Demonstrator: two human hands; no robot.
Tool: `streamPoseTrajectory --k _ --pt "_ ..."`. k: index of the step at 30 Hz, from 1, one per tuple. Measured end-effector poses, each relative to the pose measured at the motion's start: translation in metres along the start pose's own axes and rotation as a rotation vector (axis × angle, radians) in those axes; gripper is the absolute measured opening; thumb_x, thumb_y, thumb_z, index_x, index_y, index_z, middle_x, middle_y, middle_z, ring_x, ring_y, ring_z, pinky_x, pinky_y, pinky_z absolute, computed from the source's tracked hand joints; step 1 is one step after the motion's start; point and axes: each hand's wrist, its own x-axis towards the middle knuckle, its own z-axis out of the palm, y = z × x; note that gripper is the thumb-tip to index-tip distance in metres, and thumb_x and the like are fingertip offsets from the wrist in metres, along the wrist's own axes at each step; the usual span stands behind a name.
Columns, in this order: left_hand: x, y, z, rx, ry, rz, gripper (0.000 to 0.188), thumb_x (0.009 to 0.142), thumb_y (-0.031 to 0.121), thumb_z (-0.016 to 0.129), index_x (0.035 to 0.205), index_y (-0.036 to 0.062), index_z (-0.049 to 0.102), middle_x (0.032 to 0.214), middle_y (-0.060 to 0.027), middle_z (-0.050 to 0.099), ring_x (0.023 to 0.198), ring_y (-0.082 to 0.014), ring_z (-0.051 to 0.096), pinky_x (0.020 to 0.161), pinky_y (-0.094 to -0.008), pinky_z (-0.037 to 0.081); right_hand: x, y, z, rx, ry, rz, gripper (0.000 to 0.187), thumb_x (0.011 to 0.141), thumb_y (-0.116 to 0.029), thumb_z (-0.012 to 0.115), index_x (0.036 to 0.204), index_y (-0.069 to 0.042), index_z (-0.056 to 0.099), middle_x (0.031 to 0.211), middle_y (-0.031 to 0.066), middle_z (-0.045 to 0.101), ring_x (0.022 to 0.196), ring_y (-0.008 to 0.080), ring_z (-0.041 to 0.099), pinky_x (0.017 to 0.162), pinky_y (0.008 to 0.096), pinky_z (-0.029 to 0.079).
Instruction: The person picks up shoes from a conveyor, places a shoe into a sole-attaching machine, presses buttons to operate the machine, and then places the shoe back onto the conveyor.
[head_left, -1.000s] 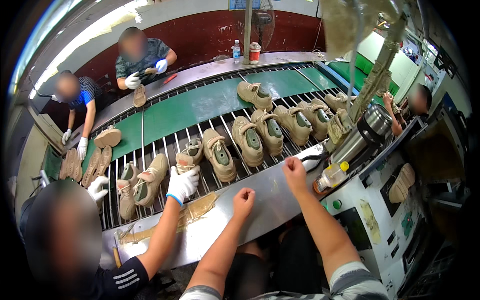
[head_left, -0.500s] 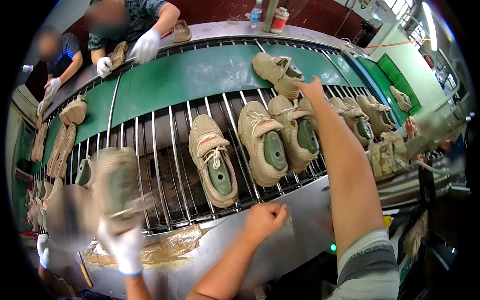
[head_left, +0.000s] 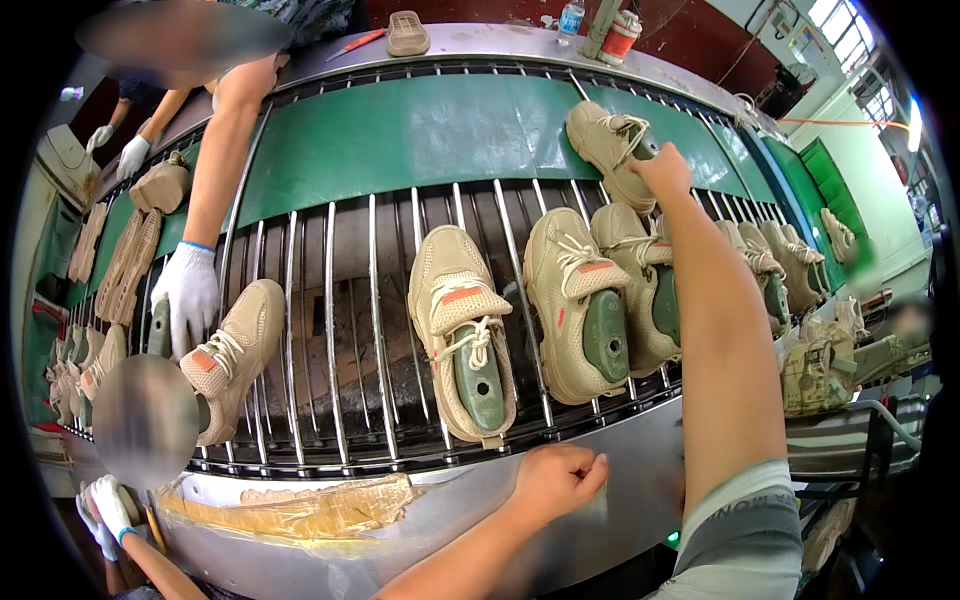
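My right hand (head_left: 663, 176) reaches across the rollers with its fingers closed around the heel end of a beige sneaker (head_left: 603, 150). That sneaker points away, its toe over the green belt, with a green shoe last inside. My left hand (head_left: 562, 478) is a fist near the metal edge, with nothing seen in it. Just beyond it lies a laced beige sneaker (head_left: 455, 265), a dark green last (head_left: 478, 390) filling its opening. To its right another beige sneaker (head_left: 560, 300) stands beside several more, partly hidden by my right forearm.
A co-worker's white-gloved hand (head_left: 188, 295) hangs over the rollers beside a beige sneaker (head_left: 240, 345). Shoe soles (head_left: 128, 265) lie farther left. The green belt (head_left: 380, 140) runs beyond the metal rollers (head_left: 335, 330). Torn brown tape (head_left: 310, 510) covers part of the near metal edge.
A co-worker's gloved arm has reached across from the far side. The sneaker held blurred in a near gloved hand now rests on the rollers. My right hand stays on its sneaker; my left stays fisted.
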Motion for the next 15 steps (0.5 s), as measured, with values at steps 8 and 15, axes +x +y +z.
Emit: streamPoseTrajectory --k 8,15 --pt "-0.010 0.000 -0.005 0.013 0.030 -0.012 0.035 0.081 0.022 0.063 0.054 0.0044 0.052 0.052 -0.0124 0.051 0.048 -0.0307 0.052 0.046 -0.0391 0.042 -0.017 -0.064 -0.121 -0.253 0.141 -0.351 0.040 0.072 -0.025 0.066 0.104 -0.002 0.057 0.098 0.0211 0.068 0.092 0.0359 0.066 0.079 0.0441 0.053" --pt "-0.017 0.005 -0.004 -0.030 -0.022 -0.142 0.031 0.082 0.026 0.063 0.063 0.0010 0.056 0.058 -0.0157 0.054 0.052 -0.0306 0.053 0.054 -0.0376 0.044 -0.101 -0.067 -0.246 -0.389 0.142 -0.417 0.041 0.071 -0.023 0.067 0.105 -0.003 0.059 0.099 0.0213 0.067 0.095 0.0367 0.065 0.083 0.0446 0.052"
